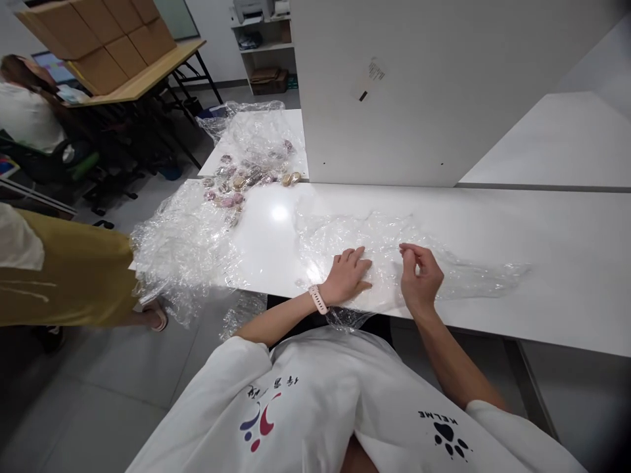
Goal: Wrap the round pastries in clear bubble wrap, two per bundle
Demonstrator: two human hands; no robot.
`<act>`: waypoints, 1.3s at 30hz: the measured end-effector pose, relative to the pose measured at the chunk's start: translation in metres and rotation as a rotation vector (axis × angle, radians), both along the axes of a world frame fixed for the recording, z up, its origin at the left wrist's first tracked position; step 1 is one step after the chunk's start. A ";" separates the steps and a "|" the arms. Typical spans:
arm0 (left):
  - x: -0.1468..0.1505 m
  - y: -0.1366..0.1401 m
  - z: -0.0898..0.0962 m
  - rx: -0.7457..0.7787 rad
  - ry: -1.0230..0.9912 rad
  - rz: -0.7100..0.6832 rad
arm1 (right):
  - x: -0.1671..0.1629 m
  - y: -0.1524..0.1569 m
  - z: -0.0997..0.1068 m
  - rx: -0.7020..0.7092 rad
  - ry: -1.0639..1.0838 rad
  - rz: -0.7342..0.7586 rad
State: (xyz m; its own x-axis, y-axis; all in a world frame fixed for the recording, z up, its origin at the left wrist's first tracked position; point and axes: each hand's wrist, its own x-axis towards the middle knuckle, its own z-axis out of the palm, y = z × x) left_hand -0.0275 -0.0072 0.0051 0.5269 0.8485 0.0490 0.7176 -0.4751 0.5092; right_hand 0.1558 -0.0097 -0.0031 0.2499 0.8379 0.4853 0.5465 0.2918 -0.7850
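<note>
A sheet of clear plastic film (pixel 340 230) lies crinkled across the white table, its narrow tail trailing to the right. My left hand (pixel 348 276) rests palm down on the film with its fingers spread. Over the film's right part, my right hand (pixel 422 276) is closed in a pinch, thumb against the index finger. Whether a bit of film is between those fingertips is too small to make out. Small wrapped items (pixel 229 197), purple and gold, are scattered at the table's left side.
More crumpled clear film (pixel 187 243) hangs over the table's left end. A white panel (pixel 419 98) stands upright behind the table (pixel 566 263). At the left a person in a yellow skirt (pixel 73 269) stands close by. Cardboard boxes (pixel 113 46) sit on a desk farther back.
</note>
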 end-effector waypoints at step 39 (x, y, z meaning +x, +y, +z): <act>-0.064 0.003 -0.003 -0.065 -0.275 0.152 | -0.006 -0.001 -0.014 -0.219 -0.502 0.640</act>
State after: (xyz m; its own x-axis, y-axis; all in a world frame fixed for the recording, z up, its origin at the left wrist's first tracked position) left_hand -0.0910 -0.0047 0.0022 0.3683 0.9225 0.1154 0.6091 -0.3332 0.7197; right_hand 0.1499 -0.0107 -0.0170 -0.5073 0.8327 0.2222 0.6269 0.5334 -0.5679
